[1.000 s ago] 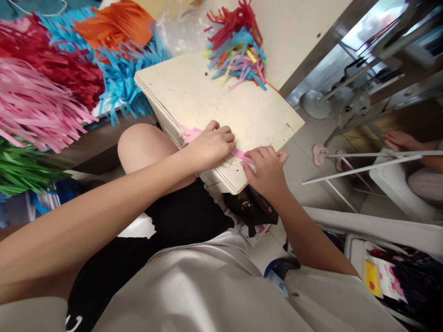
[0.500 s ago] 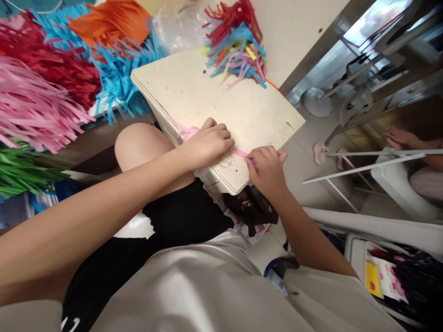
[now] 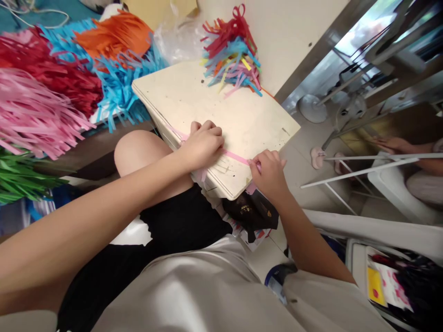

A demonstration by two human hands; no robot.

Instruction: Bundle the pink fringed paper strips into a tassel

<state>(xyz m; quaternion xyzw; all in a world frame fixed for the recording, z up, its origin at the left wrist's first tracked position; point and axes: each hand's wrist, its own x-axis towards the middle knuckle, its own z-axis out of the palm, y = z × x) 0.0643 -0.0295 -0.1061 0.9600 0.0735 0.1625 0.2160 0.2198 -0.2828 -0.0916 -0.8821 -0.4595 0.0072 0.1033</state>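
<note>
A narrow pink strip (image 3: 235, 157) runs across the near part of a cream board (image 3: 221, 106) with dark specks. My left hand (image 3: 204, 143) lies over the strip with its fingers curled down on it, pressing it to the board. Loose pink ends show beside that wrist and under it at the board's edge. At the board's right corner, my right hand (image 3: 268, 173) is closed in a pinch on the other end of the strip. Between the two hands the strip looks straight. A bit of pink hangs below my right hand.
Bundles of cut strips in pink (image 3: 38, 110), red (image 3: 65, 74), blue (image 3: 121, 83), orange (image 3: 114, 34) and green (image 3: 27, 175) lie at left. A multicoloured bundle (image 3: 233, 55) sits at the board's far edge, beside clear plastic (image 3: 178, 39). Another person's hand (image 3: 394, 144) is at right.
My left hand has slid a little to the left along the strip, and more pink shows between my hands. My right hand keeps its pinch near the corner.
</note>
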